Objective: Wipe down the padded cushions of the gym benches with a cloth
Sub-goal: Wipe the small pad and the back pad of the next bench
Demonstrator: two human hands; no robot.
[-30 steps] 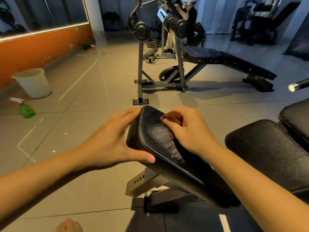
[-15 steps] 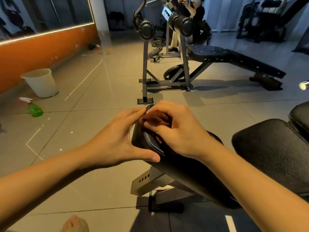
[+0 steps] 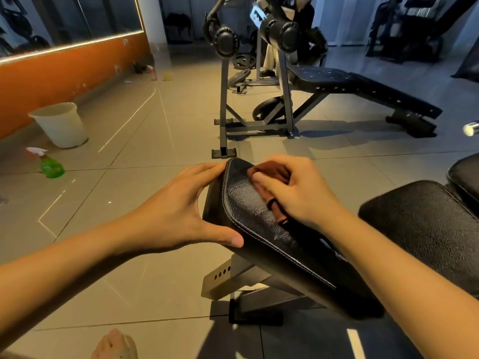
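Right hand (image 3: pixel 298 193) had drawn back from the cushion's (image 3: pixel 248 203) far tip, where it crowded the left hand's (image 3: pixel 181 211) fingers half a second earlier, so the stroke seemed to be returning. It was curled round a bunched brown cloth (image 3: pixel 272 169), pressing it on the cushion top. Left hand, fingers straight and thumb spread, braced the cushion's end. Another cushion (image 3: pixel 427 221) beyond the right hand likely awaited wiping. Far left of the left hand stood a white bucket (image 3: pixel 54 112), contents hidden, and a bottle (image 3: pixel 51 167) of green liquid
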